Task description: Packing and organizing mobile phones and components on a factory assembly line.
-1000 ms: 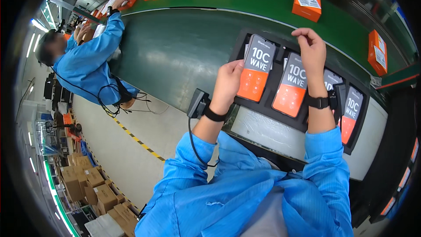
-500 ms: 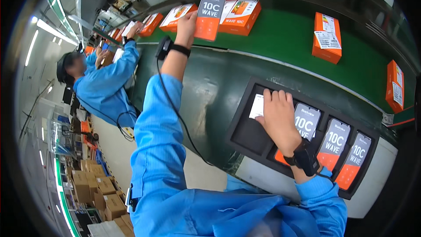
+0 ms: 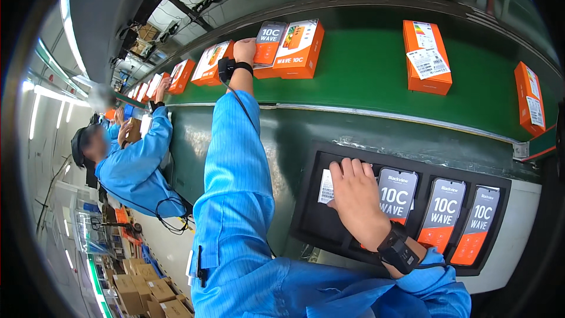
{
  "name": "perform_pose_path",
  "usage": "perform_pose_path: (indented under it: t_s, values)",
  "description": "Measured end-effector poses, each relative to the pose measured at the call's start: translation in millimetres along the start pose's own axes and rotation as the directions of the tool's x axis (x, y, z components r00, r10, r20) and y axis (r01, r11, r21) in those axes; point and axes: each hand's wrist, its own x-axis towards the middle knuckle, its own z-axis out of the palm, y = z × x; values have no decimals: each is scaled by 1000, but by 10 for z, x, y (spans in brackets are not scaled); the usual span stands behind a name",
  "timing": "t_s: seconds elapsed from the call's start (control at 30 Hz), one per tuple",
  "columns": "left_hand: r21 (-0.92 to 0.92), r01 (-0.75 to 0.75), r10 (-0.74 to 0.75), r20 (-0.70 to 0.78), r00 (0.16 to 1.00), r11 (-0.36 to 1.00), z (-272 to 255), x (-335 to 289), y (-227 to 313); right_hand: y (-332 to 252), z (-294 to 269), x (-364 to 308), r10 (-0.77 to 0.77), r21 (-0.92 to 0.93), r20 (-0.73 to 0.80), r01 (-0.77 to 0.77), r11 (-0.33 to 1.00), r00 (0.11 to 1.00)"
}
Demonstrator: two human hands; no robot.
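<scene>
My left hand (image 3: 245, 51), arm stretched far forward, grips a smartphone (image 3: 269, 42) by its left edge. Its front is grey above and orange below. The phone is over an orange box on the belt, beside an orange-and-white phone box (image 3: 299, 49); whether it rests there I cannot tell. My right hand (image 3: 358, 200) reaches over a black compartment tray (image 3: 312, 224), its fingers together and its thumb bent at a white printed card (image 3: 325, 187). Another smartphone (image 3: 395, 191) lies partly covered by this hand. Two more phones, a third (image 3: 441, 209) and a fourth (image 3: 475, 224), lie to its right.
A green belt (image 3: 359, 76) crosses the far side. On it stand an orange box with white labels (image 3: 426, 59), another at the far right (image 3: 531, 99), and several at the left. A co-worker in blue (image 3: 138, 159) works at the left. Cartons (image 3: 132, 294) are stacked behind.
My left hand has lowered the smartphone from in front of the boxes to a box on the belt. My right hand stays at the white card in the tray. The whole view has shifted.
</scene>
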Motion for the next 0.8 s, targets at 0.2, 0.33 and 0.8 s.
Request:
perform_pose_path:
  t_s: [0.2,0.33,0.8]
  values:
    - [671,-369,473,31,881,643,66,-246,87,-175,140,10,-1,-83,-74,-5,997,997]
    - [809,-410,341,278,898,421,896,-1298,485,-170,117,17,46,-176,58,-35,984,997]
    - [785,-388,356,229,906,483,258,-917,936,-160,96,-141,-82,131,36,76,988,996]
